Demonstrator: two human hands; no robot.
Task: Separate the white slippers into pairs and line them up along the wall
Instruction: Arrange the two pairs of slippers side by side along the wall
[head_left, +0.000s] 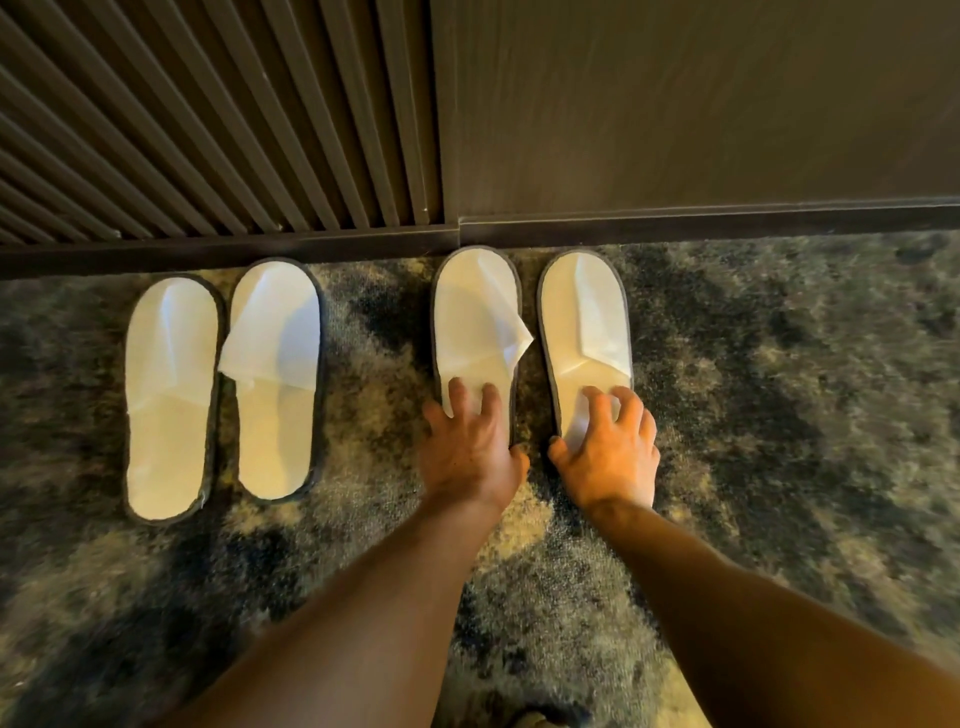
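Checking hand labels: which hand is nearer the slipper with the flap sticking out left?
Left. The left hand is one gap right of that slipper; the right hand is farther right, on the rightmost slipper.

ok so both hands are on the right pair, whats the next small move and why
Probably lift both hands away. The left hand and right hand press the heels of the right pair, whose toes already reach the baseboard, side by side. The loose folded upper may want flattening first.

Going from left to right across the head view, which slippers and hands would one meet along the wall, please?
Far-left slipper → second slipper → third slipper with the left hand on it → fourth slipper with the right hand on it.
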